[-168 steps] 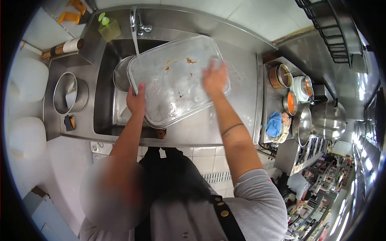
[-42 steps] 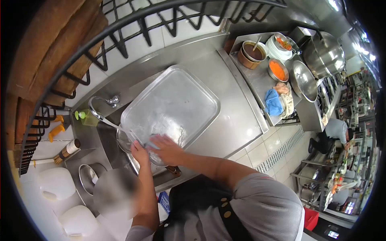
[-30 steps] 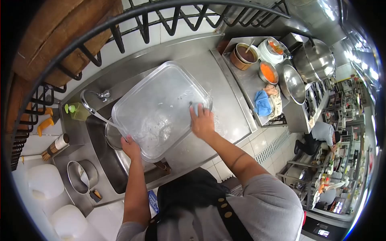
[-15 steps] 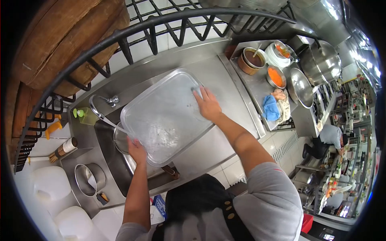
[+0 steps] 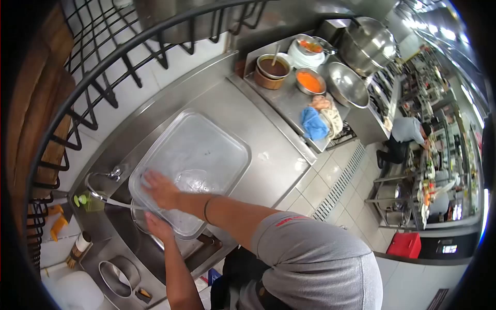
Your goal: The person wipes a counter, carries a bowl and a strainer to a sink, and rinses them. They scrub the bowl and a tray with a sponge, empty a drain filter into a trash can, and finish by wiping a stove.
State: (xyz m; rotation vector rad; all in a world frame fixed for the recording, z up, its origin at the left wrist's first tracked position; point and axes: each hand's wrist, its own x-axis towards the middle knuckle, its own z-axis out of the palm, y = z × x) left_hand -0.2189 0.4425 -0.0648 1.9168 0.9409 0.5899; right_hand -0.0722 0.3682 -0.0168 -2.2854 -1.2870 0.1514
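A large translucent plastic lid or tray [image 5: 212,155], wet on its surface, lies over the sink edge and the steel counter. My right hand [image 5: 161,190] lies on its near left part with the fingers spread, slightly blurred. My left hand [image 5: 159,227] is at the lid's lower left edge, beside the hose; its fingers are partly hidden, so its hold is unclear. A white hose [image 5: 118,202] runs from the faucet [image 5: 111,174] toward the lid's left edge. Beneath the lid a metal bowl shows partly in the sink [image 5: 137,240].
A black wire rack [image 5: 108,67] curves overhead. On the right stand a pot of brown sauce [image 5: 274,67], a bowl of orange food [image 5: 310,81], a wok [image 5: 347,85] and a blue cloth [image 5: 313,124]. A person [image 5: 407,132] bends by far shelves. A metal pot [image 5: 118,276] sits lower left.
My right hand has moved from the lid's far right edge to its left part. The view has shifted and turned right. My left hand stays near the lid's lower left edge.
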